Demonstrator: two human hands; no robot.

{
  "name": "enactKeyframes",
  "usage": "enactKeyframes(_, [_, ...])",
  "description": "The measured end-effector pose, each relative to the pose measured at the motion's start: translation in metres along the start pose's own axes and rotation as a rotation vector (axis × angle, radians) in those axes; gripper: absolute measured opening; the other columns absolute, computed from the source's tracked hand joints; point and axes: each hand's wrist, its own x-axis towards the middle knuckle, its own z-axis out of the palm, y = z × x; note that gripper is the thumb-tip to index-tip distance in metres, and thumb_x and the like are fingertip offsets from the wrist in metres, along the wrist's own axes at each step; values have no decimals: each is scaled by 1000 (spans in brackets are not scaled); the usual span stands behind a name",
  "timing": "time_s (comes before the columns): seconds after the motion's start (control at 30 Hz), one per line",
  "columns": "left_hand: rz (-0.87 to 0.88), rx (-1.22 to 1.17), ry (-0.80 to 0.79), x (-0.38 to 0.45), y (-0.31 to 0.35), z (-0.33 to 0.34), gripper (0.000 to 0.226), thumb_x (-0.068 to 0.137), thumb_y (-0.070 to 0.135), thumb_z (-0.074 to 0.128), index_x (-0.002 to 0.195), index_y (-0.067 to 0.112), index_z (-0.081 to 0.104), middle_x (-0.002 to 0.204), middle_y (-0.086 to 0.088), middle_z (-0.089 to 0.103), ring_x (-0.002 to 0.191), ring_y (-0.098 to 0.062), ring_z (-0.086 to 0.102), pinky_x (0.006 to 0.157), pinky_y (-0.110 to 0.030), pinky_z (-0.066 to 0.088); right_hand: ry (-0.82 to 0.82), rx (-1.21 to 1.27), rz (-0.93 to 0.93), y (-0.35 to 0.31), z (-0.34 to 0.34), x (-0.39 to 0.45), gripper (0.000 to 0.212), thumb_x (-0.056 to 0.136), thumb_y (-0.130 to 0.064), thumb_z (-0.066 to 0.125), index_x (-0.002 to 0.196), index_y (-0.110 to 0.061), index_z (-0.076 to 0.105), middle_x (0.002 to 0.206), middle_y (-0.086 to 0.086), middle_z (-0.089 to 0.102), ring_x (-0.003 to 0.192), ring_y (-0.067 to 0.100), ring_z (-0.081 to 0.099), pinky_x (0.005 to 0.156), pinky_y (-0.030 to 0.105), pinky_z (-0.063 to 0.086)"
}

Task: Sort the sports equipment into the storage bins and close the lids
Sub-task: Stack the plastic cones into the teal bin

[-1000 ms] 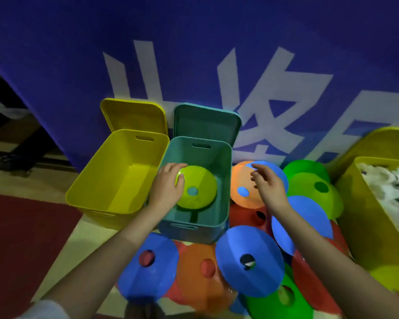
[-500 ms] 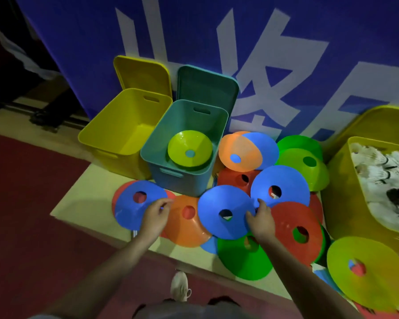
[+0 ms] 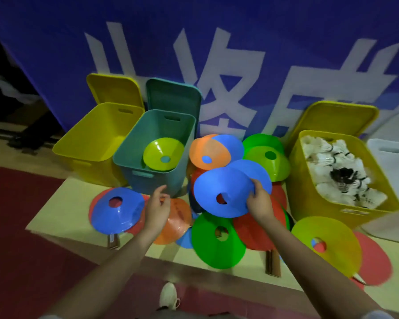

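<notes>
You are gripping a blue disc cone (image 3: 226,192) by its right rim with your right hand (image 3: 260,202), holding it tilted above the pile of cones (image 3: 217,238), just right of the teal bin (image 3: 157,157). Your left hand (image 3: 157,208) is hovering loose-fingered and holding nothing over an orange cone (image 3: 175,223), just before the bin's front wall. The bin is standing open, a lime cone (image 3: 162,154) lying inside, wedged between the yellow bin (image 3: 95,139) and the pile.
</notes>
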Motion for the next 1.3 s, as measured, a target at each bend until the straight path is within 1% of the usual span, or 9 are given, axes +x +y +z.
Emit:
enactKeyframes(0.23, [153,170,-273,42,70,101,38,90,13,53,128,11,52,100,-12,62,99,-32,59,79,-34,43,405,315,262,49,-84,-23,54,80,-21,47,132,-7,44,119,16,61,103,35,60,71,35,42])
enactKeyframes(0.37, [252,342,-457,76,96,139,49,93,21,53,138,6,40,132,-19,51,114,-33,53,91,-39,45,448,315,332,58,-99,-24,49,90,-2,46,137,-9,39,116,18,62,88,33,60,64,40,46])
enactKeyframes(0.57, [388,645,-596,120,96,171,53,96,29,49,140,5,32,135,-19,47,113,-37,52,87,-44,46,508,239,327,46,-107,-20,57,92,-2,40,146,-14,27,91,-2,54,84,33,59,71,50,51])
enactKeyframes(0.73, [414,509,-639,143,82,191,38,96,19,50,133,14,41,114,-3,58,93,-27,55,81,-41,48,555,206,343,45,-103,0,58,91,-1,40,146,-16,27,98,-1,53,74,21,53,71,50,51])
enactKeyframes(0.87, [462,379,-582,149,83,202,41,97,13,45,138,20,47,92,-7,64,67,-23,54,57,-34,41,620,233,366,48,-90,15,57,91,-2,40,145,-17,30,115,5,57,77,13,57,66,44,50])
enactKeyframes(1.0, [495,212,-439,161,106,192,41,96,11,43,136,20,51,66,0,50,51,-14,43,47,-28,30,657,285,394,46,-73,31,56,92,-1,40,146,-15,29,132,8,51,84,11,57,70,40,48])
enactKeyframes(1.1, [523,157,-353,175,122,175,41,97,10,42,137,17,50,90,-7,58,67,-17,53,56,-25,36,672,348,396,42,-65,48,56,92,0,39,145,-14,32,140,10,46,116,29,52,81,35,44])
enactKeyframes(1.2, [552,70,-298,184,131,158,41,97,9,42,137,16,48,124,-6,58,107,-23,56,87,-34,47,671,395,412,36,-62,60,56,90,1,38,143,-15,35,139,11,47,122,31,49,87,41,46])
enactKeyframes(1.3, [530,43,-253,192,132,141,40,98,13,41,137,20,49,133,-3,54,120,-21,51,99,-41,44,640,405,377,27,-61,66,54,90,1,39,142,-14,38,139,11,47,126,31,46,97,46,44])
